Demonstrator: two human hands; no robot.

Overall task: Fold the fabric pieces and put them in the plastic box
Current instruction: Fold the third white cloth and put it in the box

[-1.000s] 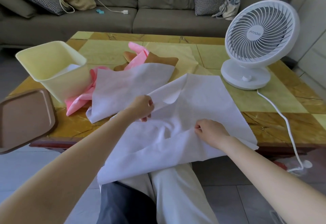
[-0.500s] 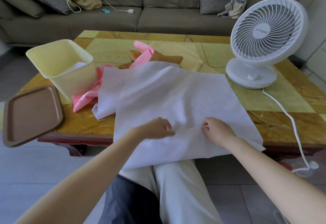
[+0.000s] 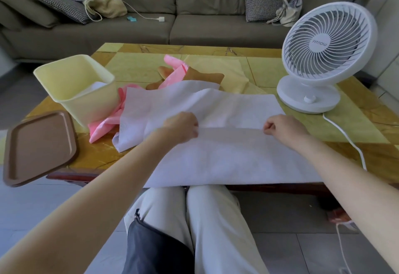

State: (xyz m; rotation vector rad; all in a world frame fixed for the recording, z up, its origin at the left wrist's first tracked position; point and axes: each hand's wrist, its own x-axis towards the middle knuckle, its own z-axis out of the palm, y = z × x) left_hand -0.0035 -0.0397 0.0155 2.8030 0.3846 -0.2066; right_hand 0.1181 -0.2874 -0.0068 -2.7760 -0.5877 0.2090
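The left hand (image 3: 182, 127) and the right hand (image 3: 282, 128) each pinch a crease in the white cloth (image 3: 233, 159) lying flat to the right of the yellow box (image 3: 90, 105), nearer than it, while a pink cloth (image 3: 103, 126) lies bunched against the box's right side.

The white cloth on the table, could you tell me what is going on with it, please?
A seated person is folding a white fabric piece at the near edge of the table. The left hand and right hand each pinch one edge of it, held across its middle. Another white piece and a pink piece lie unfolded beside the yellow plastic box, which holds something white. A brown lid lies at the left.
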